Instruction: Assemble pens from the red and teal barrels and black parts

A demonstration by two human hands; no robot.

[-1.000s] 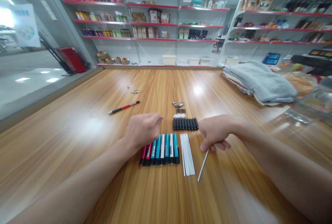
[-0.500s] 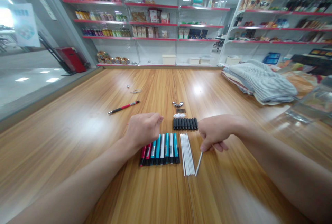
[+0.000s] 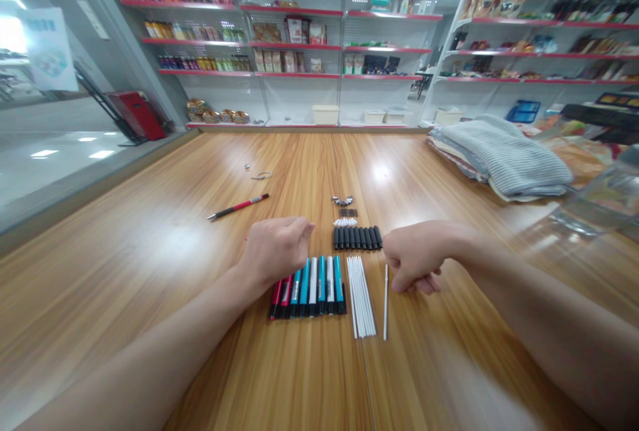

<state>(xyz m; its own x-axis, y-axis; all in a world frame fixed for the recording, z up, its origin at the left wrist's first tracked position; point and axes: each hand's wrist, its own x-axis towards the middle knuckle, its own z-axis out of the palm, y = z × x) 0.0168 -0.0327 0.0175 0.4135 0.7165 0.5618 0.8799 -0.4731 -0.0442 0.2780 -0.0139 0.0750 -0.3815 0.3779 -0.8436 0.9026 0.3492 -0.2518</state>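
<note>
On the wooden table lies a row of red, teal and white pen barrels, with a bundle of thin white refill tubes to its right. A single white tube lies alone just right of that bundle. My right hand rests curled beside the single tube, its fingertips close to the tube's upper end. My left hand sits loosely closed at the upper left of the barrels, holding nothing I can see. Behind them is a row of black caps and small metal parts.
A red and black pen lies at the far left, with tiny metal bits beyond it. Folded grey striped cloth is stacked at the right. Shop shelves stand behind the table.
The single white tube has swung from slanting under my right hand to lying straight, parallel to the bundle. My right hand has let go of it. My left hand has stayed still.
</note>
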